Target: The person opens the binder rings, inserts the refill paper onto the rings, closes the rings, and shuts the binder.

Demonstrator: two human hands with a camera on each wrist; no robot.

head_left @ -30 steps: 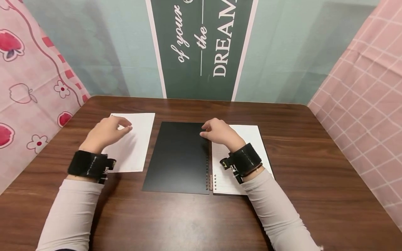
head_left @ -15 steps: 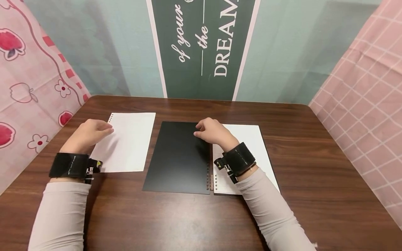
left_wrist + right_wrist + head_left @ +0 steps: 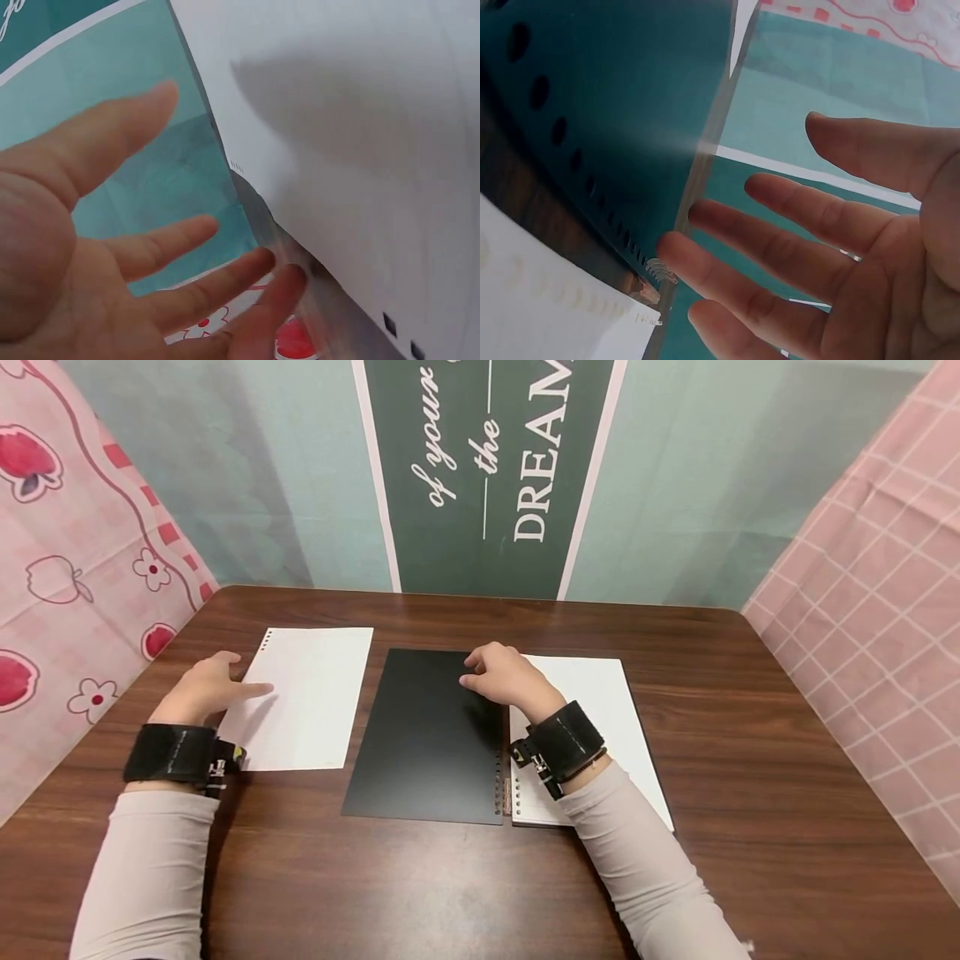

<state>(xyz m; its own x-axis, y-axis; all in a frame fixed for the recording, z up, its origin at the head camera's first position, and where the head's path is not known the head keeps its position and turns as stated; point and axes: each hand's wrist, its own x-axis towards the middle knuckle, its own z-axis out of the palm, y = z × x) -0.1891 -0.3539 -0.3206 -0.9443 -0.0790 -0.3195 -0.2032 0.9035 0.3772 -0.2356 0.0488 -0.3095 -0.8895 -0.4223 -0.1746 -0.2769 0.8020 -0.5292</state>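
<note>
A loose white sheet of paper (image 3: 315, 693) with punched holes along its left edge lies on the left of the table. Over that edge hovers my left hand (image 3: 206, 689), thumb and fingers spread, holding nothing; the left wrist view shows the fingers (image 3: 202, 292) apart beside the paper. A black notebook cover (image 3: 423, 743), holed along its right side, lies flat in the middle. To its right is the white ruled page stack (image 3: 592, 710). My right hand (image 3: 513, 678) hangs above the gap between cover and stack, fingers relaxed, and the right wrist view shows nothing in it.
A strip of binding (image 3: 507, 797) shows between the cover and the page stack. The brown wooden table (image 3: 420, 893) meets a hanging green cloth (image 3: 660, 485) at the back. Pink patterned cloths (image 3: 885, 552) flank both sides.
My left hand has moved left off the loose sheet to its holed edge, and its thumb and fingers have spread. My right hand has shifted slightly left. The paper and notebook stay in place.
</note>
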